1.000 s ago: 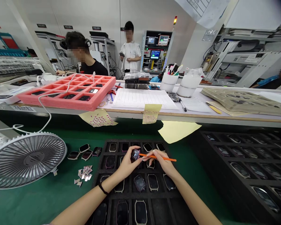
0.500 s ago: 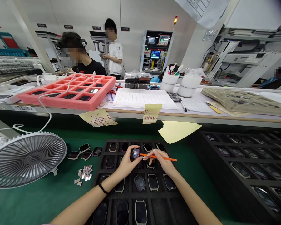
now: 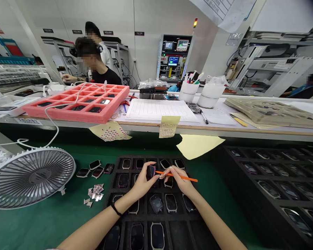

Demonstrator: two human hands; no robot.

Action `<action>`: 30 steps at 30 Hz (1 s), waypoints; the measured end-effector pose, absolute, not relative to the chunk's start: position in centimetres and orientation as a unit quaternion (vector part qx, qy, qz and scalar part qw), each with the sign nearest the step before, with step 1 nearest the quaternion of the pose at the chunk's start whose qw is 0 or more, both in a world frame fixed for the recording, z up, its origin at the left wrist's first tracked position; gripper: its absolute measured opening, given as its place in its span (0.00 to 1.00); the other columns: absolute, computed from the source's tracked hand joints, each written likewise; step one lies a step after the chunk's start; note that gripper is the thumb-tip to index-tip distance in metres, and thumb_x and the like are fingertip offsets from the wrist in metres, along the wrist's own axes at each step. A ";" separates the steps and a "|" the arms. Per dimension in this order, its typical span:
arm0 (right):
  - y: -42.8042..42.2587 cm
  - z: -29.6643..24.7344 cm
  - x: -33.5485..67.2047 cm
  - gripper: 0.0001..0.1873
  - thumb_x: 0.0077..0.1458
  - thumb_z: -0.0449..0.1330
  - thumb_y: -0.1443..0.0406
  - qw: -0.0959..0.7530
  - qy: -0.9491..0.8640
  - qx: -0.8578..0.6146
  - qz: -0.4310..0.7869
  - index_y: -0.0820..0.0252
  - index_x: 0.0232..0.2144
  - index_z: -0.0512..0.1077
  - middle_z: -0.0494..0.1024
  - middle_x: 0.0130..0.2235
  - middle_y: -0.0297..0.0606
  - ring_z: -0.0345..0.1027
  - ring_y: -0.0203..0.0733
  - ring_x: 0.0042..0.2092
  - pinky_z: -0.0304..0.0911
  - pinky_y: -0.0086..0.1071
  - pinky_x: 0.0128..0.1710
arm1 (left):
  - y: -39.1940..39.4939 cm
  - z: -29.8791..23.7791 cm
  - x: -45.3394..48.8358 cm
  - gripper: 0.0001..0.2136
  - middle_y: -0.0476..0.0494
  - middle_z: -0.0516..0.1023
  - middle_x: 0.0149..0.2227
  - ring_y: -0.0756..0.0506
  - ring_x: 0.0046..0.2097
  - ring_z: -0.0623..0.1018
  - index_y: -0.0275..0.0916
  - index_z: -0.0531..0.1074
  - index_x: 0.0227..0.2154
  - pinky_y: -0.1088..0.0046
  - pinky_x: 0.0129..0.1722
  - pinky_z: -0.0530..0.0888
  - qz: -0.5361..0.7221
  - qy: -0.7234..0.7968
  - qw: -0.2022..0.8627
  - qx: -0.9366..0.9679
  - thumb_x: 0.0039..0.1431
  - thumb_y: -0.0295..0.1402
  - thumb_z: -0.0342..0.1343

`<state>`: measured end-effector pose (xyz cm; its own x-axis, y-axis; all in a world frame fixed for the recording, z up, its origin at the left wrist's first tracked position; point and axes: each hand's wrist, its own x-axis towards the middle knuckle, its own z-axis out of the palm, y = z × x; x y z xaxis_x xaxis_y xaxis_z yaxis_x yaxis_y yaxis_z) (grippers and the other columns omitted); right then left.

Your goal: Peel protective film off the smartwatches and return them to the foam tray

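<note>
My left hand (image 3: 142,184) is closed on a small dark watch body (image 3: 150,171), held just above the black foam tray (image 3: 114,180). My right hand (image 3: 179,180) pinches a thin orange stick (image 3: 182,177) whose tip points at the watch body's right side. Both hands hover over the tray's upper rows, where several watch bodies lie in their cells, among them a purple-faced one (image 3: 155,203). A black band circles my left wrist.
A white fan (image 3: 31,177) lies at the left on the green mat, with loose watch bodies (image 3: 96,169) and small tabs (image 3: 95,192) beside it. A second black tray (image 3: 281,187) sits to the right. A pink tray (image 3: 80,102), papers and two people are behind the raised shelf.
My hands stay almost still, with the watch body turned slightly. The standing person in white has walked left behind the seated person.
</note>
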<state>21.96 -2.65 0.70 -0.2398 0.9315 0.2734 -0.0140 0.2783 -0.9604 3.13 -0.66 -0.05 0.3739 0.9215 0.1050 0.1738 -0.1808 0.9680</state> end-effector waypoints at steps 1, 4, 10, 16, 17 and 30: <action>-2.7 0.8 22.0 0.18 0.64 0.47 0.57 0.498 -0.627 -0.364 0.475 0.60 0.32 0.72 0.78 0.34 0.39 0.72 0.39 0.31 0.68 0.33 0.35 | -0.7 -0.1 3.2 0.20 0.42 0.67 0.47 0.42 0.50 0.68 0.40 0.59 0.51 0.64 0.48 0.67 0.380 0.408 0.492 0.668 0.56 0.38 0.54; -2.6 0.9 22.0 0.18 0.64 0.48 0.57 0.511 -0.620 -0.353 0.479 0.60 0.31 0.72 0.78 0.33 0.39 0.72 0.39 0.31 0.68 0.33 0.34 | -0.8 -0.1 3.3 0.21 0.42 0.66 0.47 0.43 0.48 0.69 0.40 0.58 0.51 0.65 0.48 0.68 0.383 0.398 0.502 0.666 0.56 0.38 0.54; -1.9 0.5 22.5 0.20 0.62 0.50 0.55 0.587 -0.538 -0.377 0.472 0.62 0.27 0.72 0.78 0.28 0.41 0.72 0.40 0.29 0.66 0.31 0.27 | -0.6 -0.6 3.5 0.31 0.41 0.66 0.46 0.49 0.39 0.70 0.41 0.49 0.59 0.71 0.39 0.69 0.365 0.351 0.560 0.656 0.55 0.34 0.56; -1.6 0.3 22.9 0.20 0.59 0.53 0.52 0.633 -0.480 -0.410 0.447 0.62 0.27 0.70 0.76 0.24 0.41 0.71 0.39 0.25 0.65 0.29 0.23 | -0.2 -0.6 3.2 0.27 0.40 0.69 0.45 0.48 0.42 0.71 0.39 0.54 0.57 0.75 0.36 0.68 0.368 0.335 0.541 0.678 0.55 0.30 0.54; -1.6 0.3 22.9 0.20 0.59 0.53 0.52 0.631 -0.482 -0.413 0.446 0.62 0.26 0.70 0.76 0.24 0.41 0.71 0.39 0.25 0.65 0.29 0.23 | -0.3 -0.5 3.2 0.26 0.40 0.69 0.45 0.47 0.42 0.71 0.39 0.56 0.56 0.76 0.36 0.68 0.368 0.335 0.536 0.682 0.55 0.30 0.54; -1.6 0.5 22.9 0.21 0.57 0.54 0.51 0.612 -0.498 -0.431 0.439 0.62 0.26 0.70 0.76 0.24 0.40 0.71 0.39 0.24 0.65 0.29 0.22 | -0.8 0.0 3.5 0.24 0.43 0.70 0.42 0.50 0.31 0.76 0.42 0.60 0.52 0.82 0.18 0.66 0.311 0.333 0.634 0.625 0.52 0.37 0.58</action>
<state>22.90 -1.61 0.47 0.1198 0.9654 0.2314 -0.1081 0.2444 -0.9636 3.51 -0.83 -0.04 0.5850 0.8103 -0.0338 0.0230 0.0250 0.9994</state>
